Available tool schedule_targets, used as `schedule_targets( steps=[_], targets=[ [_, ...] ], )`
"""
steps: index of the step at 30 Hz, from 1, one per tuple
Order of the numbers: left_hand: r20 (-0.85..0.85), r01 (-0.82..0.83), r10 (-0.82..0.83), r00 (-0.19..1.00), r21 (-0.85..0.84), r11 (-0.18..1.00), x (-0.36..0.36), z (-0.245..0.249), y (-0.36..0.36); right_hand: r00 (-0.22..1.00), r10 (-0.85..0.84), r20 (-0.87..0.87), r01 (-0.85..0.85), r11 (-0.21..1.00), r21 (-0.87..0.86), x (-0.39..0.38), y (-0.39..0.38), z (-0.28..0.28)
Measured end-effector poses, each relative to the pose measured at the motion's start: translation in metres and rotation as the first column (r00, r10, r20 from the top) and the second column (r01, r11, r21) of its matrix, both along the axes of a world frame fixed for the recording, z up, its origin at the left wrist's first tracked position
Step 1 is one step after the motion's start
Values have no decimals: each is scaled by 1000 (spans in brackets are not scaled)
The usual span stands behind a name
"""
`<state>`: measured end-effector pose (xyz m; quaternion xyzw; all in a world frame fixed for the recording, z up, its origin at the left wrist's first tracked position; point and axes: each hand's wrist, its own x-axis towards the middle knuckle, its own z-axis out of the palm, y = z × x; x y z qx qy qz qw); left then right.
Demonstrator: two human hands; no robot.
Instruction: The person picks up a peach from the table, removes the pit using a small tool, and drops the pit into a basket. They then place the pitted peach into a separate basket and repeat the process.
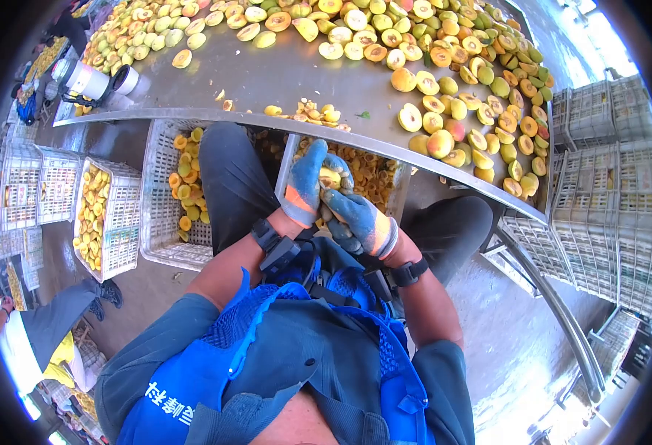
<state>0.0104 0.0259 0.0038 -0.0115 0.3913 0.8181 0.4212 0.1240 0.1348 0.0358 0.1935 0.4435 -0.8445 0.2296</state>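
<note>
Both my hands wear blue and orange gloves and meet just below the metal table's front edge. My left hand (312,182) is closed around a yellow-green fruit piece (329,178), whose lower part is covered by fingers. Against it, from the right, my right hand (359,222) is closed too, fingertips at the fruit; whether it grips a tool or part of the fruit is hidden. Beneath the hands stands a crate of fruit scraps (366,174). Small fruit pieces (311,113) lie on the table edge above them.
Many halved fruits (444,89) cover the metal table (266,74). A white and black container (85,80) stands at its left. Crates of fruit (107,215) are on the left, stacked crates (600,193) on the right. Another person's legs (63,311) show at lower left.
</note>
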Motion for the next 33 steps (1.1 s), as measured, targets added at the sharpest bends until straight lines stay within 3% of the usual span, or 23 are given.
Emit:
schedule_targets(
  steps=[4,7,10,12,13,14,16,17,18,20,22,23,24,25,27,28,30,32,33],
  targets=[
    [-58,55,-55,997,-2,998,0,-5,-3,1000,3,30,2,985,-172,1,3,-7],
    [16,58,-57,998,-66,996,-9,-9,-1,997,-49,-52,63,944,323,-7,-14,-3],
    [129,8,4,992,-96,995,-13,0,0,982,-132,-135,162,956,245,-4,-22,-4],
    [173,-6,13,985,-43,999,-14,9,-11,994,-101,-43,95,989,-116,4,-15,-1],
    [237,-77,61,970,58,995,-18,5,-10,997,-70,-28,59,951,-303,6,-12,-3],
    [254,-62,54,966,25,998,-19,5,-15,999,-40,-15,29,878,-478,7,-12,-4],
    [282,-25,33,959,-33,999,-24,14,-22,993,-107,-43,75,883,-463,2,-18,-1],
    [268,-4,-40,962,164,986,-32,-4,-31,990,-125,-62,79,870,-487,0,-15,1],
    [15,-56,56,998,72,996,-34,1,-34,987,-136,-81,76,857,-510,-4,-12,3],
    [-490,-237,168,855,-81,968,-34,15,-44,961,-92,-260,105,994,38,-4,-7,19],
    [-744,-373,111,659,-194,907,-53,20,-72,986,-54,-158,116,904,411,-3,-7,-3],
    [-836,-465,67,545,-235,854,-62,22,-86,980,24,-196,108,769,631,0,-9,-25],
    [-955,-540,-91,283,-237,808,-67,45,-100,971,100,-216,120,578,807,5,-10,-51],
    [-965,-619,-205,163,-262,740,-80,50,-117,962,169,-216,148,344,927,10,-10,-65],
    [-897,-702,-415,-151,-198,684,-112,43,-157,972,70,-223,156,517,842,17,-15,-63],
    [-861,-743,-480,-172,-206,636,-122,41,-174,975,12,-223,173,589,790,20,-16,-62],
    [-897,-755,-440,52,-324,571,-122,63,-191,965,-58,-256,241,586,773,26,-13,-79],
    [-768,-806,-640,-17,-369,463,-134,70,-215,972,-103,-212,228,635,738,25,-12,-86],
    [-829,-765,-558,36,-382,518,-129,75,-208,971,-170,-170,240,696,677,27,-11,-106]
  ],
)
